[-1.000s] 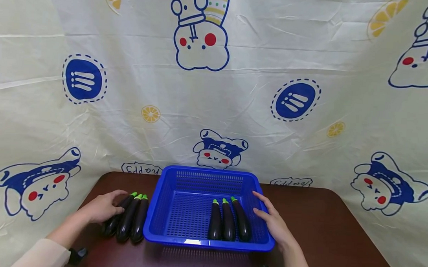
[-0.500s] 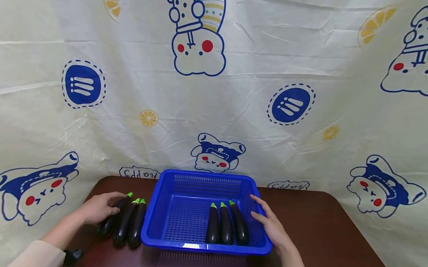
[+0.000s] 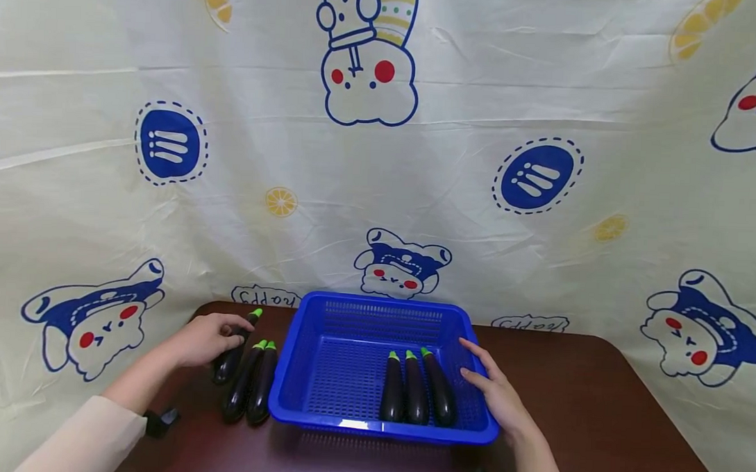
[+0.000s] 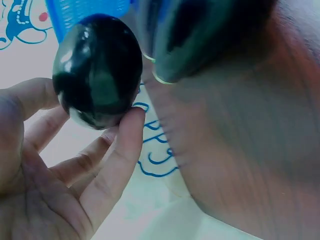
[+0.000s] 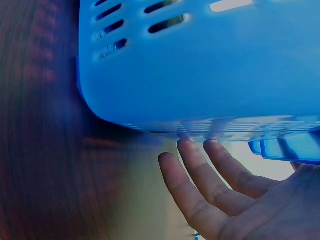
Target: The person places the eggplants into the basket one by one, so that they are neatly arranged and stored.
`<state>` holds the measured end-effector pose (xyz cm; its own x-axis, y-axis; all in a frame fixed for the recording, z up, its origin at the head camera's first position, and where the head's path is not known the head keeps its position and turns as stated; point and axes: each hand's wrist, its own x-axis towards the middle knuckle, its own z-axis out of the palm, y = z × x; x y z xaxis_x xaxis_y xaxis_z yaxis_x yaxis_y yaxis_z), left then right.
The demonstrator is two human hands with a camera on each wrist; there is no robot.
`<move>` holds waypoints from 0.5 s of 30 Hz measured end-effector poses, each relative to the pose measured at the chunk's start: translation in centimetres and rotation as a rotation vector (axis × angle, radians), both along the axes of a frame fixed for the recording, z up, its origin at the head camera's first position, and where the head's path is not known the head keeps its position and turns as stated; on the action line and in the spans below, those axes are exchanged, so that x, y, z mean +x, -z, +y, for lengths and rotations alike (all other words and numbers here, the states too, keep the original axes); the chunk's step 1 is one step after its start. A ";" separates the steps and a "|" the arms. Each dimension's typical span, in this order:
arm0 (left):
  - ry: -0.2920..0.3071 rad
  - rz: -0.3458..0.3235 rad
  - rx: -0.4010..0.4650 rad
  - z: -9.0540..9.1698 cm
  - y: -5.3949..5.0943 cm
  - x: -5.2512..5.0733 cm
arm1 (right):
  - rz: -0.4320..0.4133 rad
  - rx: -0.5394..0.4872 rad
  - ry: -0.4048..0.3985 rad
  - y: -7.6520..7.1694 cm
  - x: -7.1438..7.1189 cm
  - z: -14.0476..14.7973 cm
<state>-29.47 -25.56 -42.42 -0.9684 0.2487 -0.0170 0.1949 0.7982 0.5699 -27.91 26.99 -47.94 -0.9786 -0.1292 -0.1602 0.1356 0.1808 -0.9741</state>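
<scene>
My left hand (image 3: 205, 340) holds a dark eggplant (image 4: 97, 75) by its upper part, the green stem end pointing away. In the left wrist view the thumb and fingertips are round its sides, and it is raised off the table. Just right of it, two eggplants (image 3: 243, 387) lie side by side on the table. A blue plastic basket (image 3: 321, 423) stands beside them, with three eggplants (image 3: 416, 393) lying in its right half. My right hand (image 3: 500, 396) grips the basket's right rim, with several fingers (image 5: 192, 165) against the outer wall.
The brown table (image 3: 572, 409) extends to the right of the basket. Behind it hangs a pale printed cloth (image 3: 454, 197), close to the table's back edge.
My left hand has drawn its eggplant away from the other two and lifted it up and forward. The right hand keeps its place on the basket rim. The head view has shifted slightly.
</scene>
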 end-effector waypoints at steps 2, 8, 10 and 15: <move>0.008 0.015 -0.004 0.7 -0.4 -0.3 | 0.002 0.002 -0.002 -0.1 0.1 0.3; 0.025 0.073 -0.066 1.8 -1.4 -1.0 | 0.011 0.008 -0.023 -0.2 0.2 0.5; 0.033 0.089 -0.092 2.1 -1.7 -1.1 | 0.008 0.007 -0.018 -0.2 0.2 0.5; 0.040 0.096 -0.113 3.2 -2.8 -1.1 | 0.000 0.007 -0.010 0.0 0.2 0.3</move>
